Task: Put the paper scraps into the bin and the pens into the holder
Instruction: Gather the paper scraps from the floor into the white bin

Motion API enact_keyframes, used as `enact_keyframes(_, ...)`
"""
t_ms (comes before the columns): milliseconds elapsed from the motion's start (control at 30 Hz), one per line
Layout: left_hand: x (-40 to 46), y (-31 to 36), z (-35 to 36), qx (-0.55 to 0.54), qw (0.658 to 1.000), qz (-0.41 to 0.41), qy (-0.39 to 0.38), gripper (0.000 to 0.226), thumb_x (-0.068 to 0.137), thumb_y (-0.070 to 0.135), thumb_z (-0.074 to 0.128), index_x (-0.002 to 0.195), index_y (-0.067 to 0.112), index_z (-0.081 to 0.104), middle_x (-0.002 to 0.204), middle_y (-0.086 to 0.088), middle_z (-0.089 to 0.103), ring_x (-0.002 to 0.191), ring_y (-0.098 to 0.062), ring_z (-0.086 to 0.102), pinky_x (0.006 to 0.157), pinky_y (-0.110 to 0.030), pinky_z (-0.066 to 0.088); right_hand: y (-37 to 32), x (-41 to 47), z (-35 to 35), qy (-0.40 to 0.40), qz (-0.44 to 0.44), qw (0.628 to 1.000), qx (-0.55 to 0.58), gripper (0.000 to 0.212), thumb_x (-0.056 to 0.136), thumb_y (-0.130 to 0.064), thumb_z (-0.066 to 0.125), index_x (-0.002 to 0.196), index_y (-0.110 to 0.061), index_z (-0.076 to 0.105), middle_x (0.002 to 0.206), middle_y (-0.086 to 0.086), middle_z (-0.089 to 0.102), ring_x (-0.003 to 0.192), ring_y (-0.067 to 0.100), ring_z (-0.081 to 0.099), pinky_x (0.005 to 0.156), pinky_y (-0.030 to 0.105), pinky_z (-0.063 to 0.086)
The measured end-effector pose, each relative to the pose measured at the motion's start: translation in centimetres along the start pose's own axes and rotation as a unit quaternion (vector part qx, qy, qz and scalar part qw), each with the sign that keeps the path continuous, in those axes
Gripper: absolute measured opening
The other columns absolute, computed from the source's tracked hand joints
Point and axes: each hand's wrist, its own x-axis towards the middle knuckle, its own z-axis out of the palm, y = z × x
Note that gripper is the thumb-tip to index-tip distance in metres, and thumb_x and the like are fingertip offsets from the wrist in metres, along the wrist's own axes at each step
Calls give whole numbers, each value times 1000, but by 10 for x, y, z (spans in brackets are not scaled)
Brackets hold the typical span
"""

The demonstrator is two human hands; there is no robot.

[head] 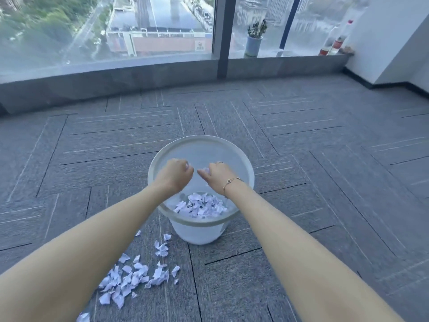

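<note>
A white round bin (241, 159) stands on the carpet ahead of me, with a heap of torn paper scraps (202, 206) lying inside it. Both hands hover over its opening. My left hand (175, 174) is curled shut, and I cannot see whether it holds anything. My right hand (214, 174), with a ring and a thin bracelet, pinches a small white paper scrap (205, 170) at its fingertips. More paper scraps (132, 278) lie scattered on the carpet to the near left of the bin. No pens or holder are in view.
Grey carpet tiles (325, 182) surround the bin. A low window sill (116, 82) runs along the far wall, with a potted plant (254, 40) and plastic bottles (334, 40) on it. A white wall corner (394, 43) stands at the far right.
</note>
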Motion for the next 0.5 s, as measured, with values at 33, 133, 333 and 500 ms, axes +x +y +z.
enact_keyframes(33,2,0,7,-14,999,-18,-50,30,92,17,37,86,0,61,100,-21,64,92,-34,60,71,-34,44,3,1,2,-11,4,1000,-11,52,96,-46,33,109,0,54,117,24,54,111,36,50,94,40,42)
enact_keyframes(133,0,-1,16,-16,982,-49,-180,40,96,21,38,131,3,43,132,-20,51,120,-33,49,92,-35,41,7,-3,-3,-39,0,999,-34,52,99,-43,23,99,-2,55,120,25,52,119,34,43,99,39,36)
enact_keyframes(333,-3,-8,6,-1,999,43,-33,25,92,13,44,96,4,66,82,-12,72,70,-27,65,65,-33,51,7,0,-11,23,-17,997,-67,19,89,-18,50,89,-8,66,101,12,67,94,31,63,71,31,47)
enact_keyframes(500,-12,-9,-5,73,964,69,-246,66,82,-5,35,140,26,35,144,-8,36,134,-25,33,102,-36,37,1,-8,-14,-26,-4,990,-136,48,84,-9,52,130,-17,45,134,6,48,121,26,49,86,36,48)
